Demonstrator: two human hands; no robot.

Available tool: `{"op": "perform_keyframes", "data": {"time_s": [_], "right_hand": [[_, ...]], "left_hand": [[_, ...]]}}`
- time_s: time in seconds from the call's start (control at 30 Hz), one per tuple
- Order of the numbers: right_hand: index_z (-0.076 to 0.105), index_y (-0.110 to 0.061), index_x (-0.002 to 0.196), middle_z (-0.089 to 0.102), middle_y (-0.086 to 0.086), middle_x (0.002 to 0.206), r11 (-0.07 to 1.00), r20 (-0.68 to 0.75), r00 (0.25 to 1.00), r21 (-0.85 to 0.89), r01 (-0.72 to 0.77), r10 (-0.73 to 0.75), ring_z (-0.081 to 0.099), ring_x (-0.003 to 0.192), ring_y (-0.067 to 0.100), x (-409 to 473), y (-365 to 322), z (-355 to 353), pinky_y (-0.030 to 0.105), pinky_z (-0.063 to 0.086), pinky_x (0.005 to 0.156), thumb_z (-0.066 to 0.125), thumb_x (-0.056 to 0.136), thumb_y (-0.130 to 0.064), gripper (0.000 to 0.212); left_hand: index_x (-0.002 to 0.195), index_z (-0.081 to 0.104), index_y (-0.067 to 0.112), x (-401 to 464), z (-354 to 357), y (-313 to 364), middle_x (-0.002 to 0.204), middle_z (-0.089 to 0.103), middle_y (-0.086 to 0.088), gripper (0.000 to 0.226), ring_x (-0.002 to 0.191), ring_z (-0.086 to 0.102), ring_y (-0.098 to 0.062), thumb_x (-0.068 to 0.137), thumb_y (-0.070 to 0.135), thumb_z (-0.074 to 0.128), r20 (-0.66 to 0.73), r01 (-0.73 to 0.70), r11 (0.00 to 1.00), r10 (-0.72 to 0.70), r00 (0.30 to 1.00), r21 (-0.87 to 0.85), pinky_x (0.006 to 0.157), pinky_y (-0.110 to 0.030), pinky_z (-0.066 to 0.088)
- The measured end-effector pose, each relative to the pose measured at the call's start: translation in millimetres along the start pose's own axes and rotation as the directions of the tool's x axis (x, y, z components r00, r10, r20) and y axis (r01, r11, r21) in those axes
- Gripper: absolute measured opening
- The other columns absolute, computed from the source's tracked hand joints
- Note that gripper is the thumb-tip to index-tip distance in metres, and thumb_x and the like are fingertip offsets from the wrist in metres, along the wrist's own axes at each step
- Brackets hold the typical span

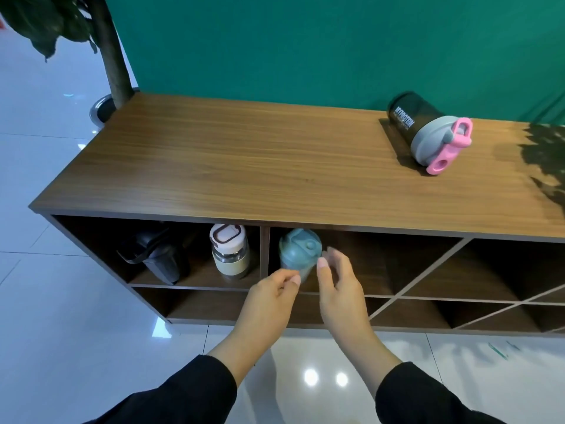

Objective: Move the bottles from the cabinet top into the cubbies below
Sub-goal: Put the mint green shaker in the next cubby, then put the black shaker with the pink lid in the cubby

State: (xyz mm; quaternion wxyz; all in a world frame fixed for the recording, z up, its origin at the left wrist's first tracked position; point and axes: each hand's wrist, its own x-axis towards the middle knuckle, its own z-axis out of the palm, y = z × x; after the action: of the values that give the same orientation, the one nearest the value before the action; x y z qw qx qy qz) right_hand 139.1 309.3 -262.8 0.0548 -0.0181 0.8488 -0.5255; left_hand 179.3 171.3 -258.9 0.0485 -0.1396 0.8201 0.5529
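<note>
Now the teal bottle [299, 254] stands upright at the front of the middle cubby [360, 264], with the left hand [269, 296] and right hand [339, 283] loosely open beside it, so a careless finger could tip it out, I think.

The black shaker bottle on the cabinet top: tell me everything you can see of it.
The black shaker bottle stands at the right rear of the cabinet top, near the green wall. It has a dark, glossy body with white lettering, a grey screw-on lid and a pink flip cap with a carry loop. It looks like plastic. Cap closed. Neither hand touches it; nothing else is near it.
</note>
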Motion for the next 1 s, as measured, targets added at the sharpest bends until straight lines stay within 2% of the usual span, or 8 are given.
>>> {"op": "perform_keyframes", "data": {"time_s": [0.13,0.27,0.33,0.43,0.5,0.6,0.77,1.0], "right_hand": [[0.064,-0.029,0.116,0.068,-0.013,0.105,0.966,-0.090,0.965,0.058,0.250,-0.245,0.065,0.103,0.008,-27.9,-33.1,-24.8,0.031,0.059,0.084,0.052,0.100,-0.034,0.021],[0.063,-0.019,0.103,0.063,0.003,0.100,0.842,-0.334,0.781,-0.087,0.533,-0.528,0.062,0.095,0.016,-2.1,-66.6,-81.2,0.032,0.051,0.084,0.060,0.097,-0.017,0.008],[0.056,-0.022,0.114,0.058,0.002,0.113,0.878,-0.490,0.744,-0.105,0.467,-0.455,0.058,0.106,0.018,31.2,-72.1,-107.0,0.036,0.050,0.093,0.064,0.094,-0.028,0.022],[0.042,-0.023,0.134,0.046,0.002,0.131,0.976,-0.645,0.755,0.063,0.207,-0.118,0.051,0.118,0.017,85.9,-70.8,-136.8,0.038,0.046,0.102,0.070,0.082,-0.047,0.065],[0.028,-0.021,0.149,0.036,0.006,0.146,0.982,-0.636,0.770,0.176,0.071,0.058,0.046,0.127,0.020,113.2,-70.0,-150.5,0.034,0.041,0.104,0.075,0.074,-0.050,0.093],[0.011,-0.020,0.158,0.021,0.010,0.161,0.983,-0.556,0.828,0.181,0.035,0.073,0.037,0.139,0.022,139.7,-69.0,-158.8,0.026,0.030,0.099,0.080,0.073,-0.048,0.113],[0.006,-0.022,0.158,0.024,0.011,0.157,0.988,-0.510,0.860,0.145,0.055,0.027,0.041,0.124,0.017,175.2,-69.9,-158.2,0.024,0.032,0.096,0.082,0.069,-0.049,0.120],[0.032,-0.029,0.140,0.041,0.004,0.134,0.996,-0.569,0.822,0.083,0.032,0.021,0.052,0.116,0.019,194.6,-71.0,-154.5,0.025,0.050,0.090,0.081,0.064,-0.044,0.092]], "left_hand": [[0.102,0.063,0.049,-13.5,-2.4,7.4,0.104,0.073,0.015,0.026,0.098,0.067,0.004,0.103,0.028,0.049,0.022,-0.054,0.998,0.055,0.998,-0.041,0.093,-0.034,0.056],[0.099,0.065,0.051,-23.4,-7.3,7.0,0.101,0.075,0.014,0.031,0.096,0.069,0.001,0.102,0.024,0.049,-0.003,-0.039,0.996,0.038,0.999,-0.077,0.093,-0.038,0.057],[0.107,0.066,0.044,-25.2,-10.3,5.4,0.102,0.075,0.014,0.027,0.096,0.068,0.004,0.102,0.023,0.049,-0.015,-0.032,0.997,0.031,0.999,-0.070,0.093,-0.035,0.057],[0.121,0.066,0.033,-23.1,-13.3,0.7,0.102,0.074,0.015,0.027,0.095,0.067,0.007,0.102,0.023,0.050,-0.033,-0.018,0.999,0.017,0.999,-0.048,0.091,-0.030,0.057],[0.126,0.065,0.030,-20.7,-13.9,-2.9,0.102,0.073,0.015,0.028,0.094,0.066,0.008,0.102,0.024,0.050,-0.031,-0.006,1.000,0.006,1.000,-0.030,0.086,-0.022,0.056],[0.129,0.061,0.032,-17.3,-14.5,-6.8,0.104,0.072,0.017,0.030,0.098,0.066,0.002,0.102,0.027,0.050,-0.033,0.004,1.000,-0.003,0.999,0.022,0.081,-0.016,0.052],[0.128,0.061,0.033,-6.8,-14.4,-8.9,0.100,0.071,0.011,0.029,0.082,0.064,-0.003,0.102,0.029,0.049,-0.042,0.008,0.998,-0.006,0.999,0.068,0.065,-0.014,0.044],[0.127,0.063,0.031,0.9,-12.9,-10.4,0.097,0.072,0.009,0.029,0.088,0.066,-0.004,0.101,0.029,0.050,-0.052,0.007,0.997,-0.003,0.999,0.072,0.067,-0.014,0.047]]}}
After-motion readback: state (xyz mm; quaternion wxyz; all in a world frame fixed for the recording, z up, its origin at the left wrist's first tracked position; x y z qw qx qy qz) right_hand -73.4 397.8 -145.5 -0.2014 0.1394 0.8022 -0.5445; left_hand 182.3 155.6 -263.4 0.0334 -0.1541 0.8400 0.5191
